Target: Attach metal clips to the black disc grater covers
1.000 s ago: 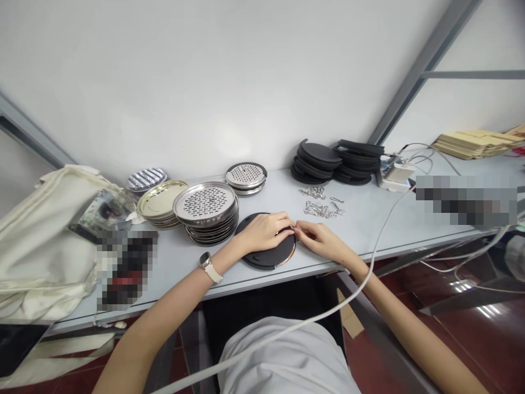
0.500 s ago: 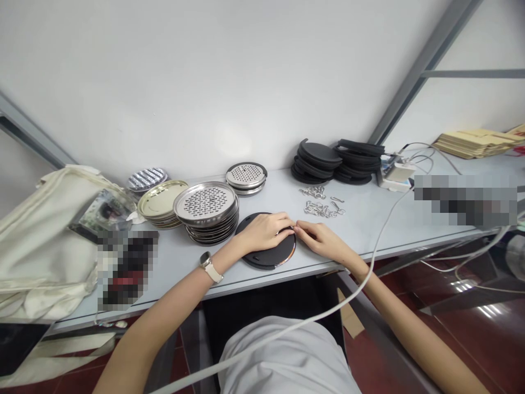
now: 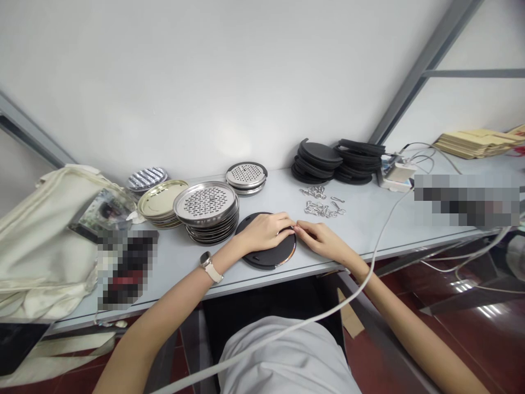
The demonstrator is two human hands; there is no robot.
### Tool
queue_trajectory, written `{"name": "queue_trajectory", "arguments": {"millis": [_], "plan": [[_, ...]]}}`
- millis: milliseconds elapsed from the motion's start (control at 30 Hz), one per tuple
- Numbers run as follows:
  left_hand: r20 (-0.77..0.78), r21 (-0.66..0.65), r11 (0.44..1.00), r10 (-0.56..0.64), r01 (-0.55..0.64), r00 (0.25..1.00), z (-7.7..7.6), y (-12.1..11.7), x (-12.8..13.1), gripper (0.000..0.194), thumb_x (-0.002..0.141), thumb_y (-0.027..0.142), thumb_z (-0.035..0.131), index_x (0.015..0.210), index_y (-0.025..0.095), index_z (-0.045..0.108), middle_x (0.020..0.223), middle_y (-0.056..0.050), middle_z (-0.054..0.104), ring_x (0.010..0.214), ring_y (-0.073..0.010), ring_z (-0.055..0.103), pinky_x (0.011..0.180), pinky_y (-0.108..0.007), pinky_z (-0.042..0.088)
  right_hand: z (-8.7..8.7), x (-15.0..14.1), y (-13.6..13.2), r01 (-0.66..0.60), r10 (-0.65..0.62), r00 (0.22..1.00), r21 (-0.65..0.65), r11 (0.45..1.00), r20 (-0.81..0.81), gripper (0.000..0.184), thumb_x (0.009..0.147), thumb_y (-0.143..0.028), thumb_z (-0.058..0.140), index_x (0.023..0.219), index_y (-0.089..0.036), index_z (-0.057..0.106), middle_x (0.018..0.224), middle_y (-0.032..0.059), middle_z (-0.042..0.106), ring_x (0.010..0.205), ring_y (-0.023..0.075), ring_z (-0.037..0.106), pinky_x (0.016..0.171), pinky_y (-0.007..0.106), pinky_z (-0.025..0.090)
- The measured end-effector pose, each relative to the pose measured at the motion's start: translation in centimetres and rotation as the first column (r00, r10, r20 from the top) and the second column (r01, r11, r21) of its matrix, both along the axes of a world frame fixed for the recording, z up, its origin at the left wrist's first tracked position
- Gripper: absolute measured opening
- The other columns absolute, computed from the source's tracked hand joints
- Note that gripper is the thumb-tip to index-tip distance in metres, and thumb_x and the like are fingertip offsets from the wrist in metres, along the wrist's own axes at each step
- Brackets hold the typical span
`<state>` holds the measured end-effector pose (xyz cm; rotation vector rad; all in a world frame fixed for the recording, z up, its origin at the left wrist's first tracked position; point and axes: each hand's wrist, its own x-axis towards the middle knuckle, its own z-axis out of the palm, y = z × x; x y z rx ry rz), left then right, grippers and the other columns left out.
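Note:
A black round disc [image 3: 266, 258] lies flat on the table near its front edge. Along its lower right side a shiny metal rim shows, while black edging covers other parts of the border. Across the disc's top lies my left hand [image 3: 266, 232], its fingers closed on the right side of the disc. My right hand [image 3: 322, 239] pinches at the disc's right edge, its fingertips meeting those of the left. What exactly sits between the right fingertips is too small to make out, though it is at the rim.
Left of the disc stands a stack of perforated metal discs [image 3: 209, 202], beside gold lids [image 3: 162, 200]. Another perforated stack [image 3: 246, 176] is behind. Black round pieces [image 3: 318, 158] are piled by the wall, near small metal clips [image 3: 322, 209]. A white cable [image 3: 379, 241] crosses the front.

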<state>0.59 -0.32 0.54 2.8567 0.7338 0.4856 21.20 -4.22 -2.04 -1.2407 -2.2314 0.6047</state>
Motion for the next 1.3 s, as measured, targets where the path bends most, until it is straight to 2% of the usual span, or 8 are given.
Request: {"name": "queue_trajectory", "arguments": {"millis": [833,1300], "plan": [[-0.023,0.012,1.0,0.005,-0.005,1.0,0.24,-0.12,0.03,0.03,0.098,0.034,0.038,0.112,0.018,0.06,0.102,-0.007,0.062,0.085,-0.0165,0.063,0.073,-0.027,0.047,-0.13,0.03,0.05,0.002,-0.002,1.0,0.004,1.0,-0.01,0.034,0.098,-0.039,0.035,0.078,-0.02,0.055,0.065,0.0001,0.057,0.056,0.0132,0.049,0.057,0.025,0.036],[-0.034,0.027,1.0,-0.001,0.002,0.999,0.1,-0.08,0.01,0.031,0.099,0.033,0.037,0.114,0.018,0.059,0.103,-0.006,0.061,0.085,-0.0163,0.062,0.073,-0.026,0.046,-0.18,-0.01,0.01,0.011,-0.011,1.0,-0.005,1.0,-0.01,0.033,0.097,-0.04,0.035,0.076,-0.02,0.052,0.062,-0.0013,0.054,0.054,0.0129,0.047,0.057,0.025,0.034]]}}
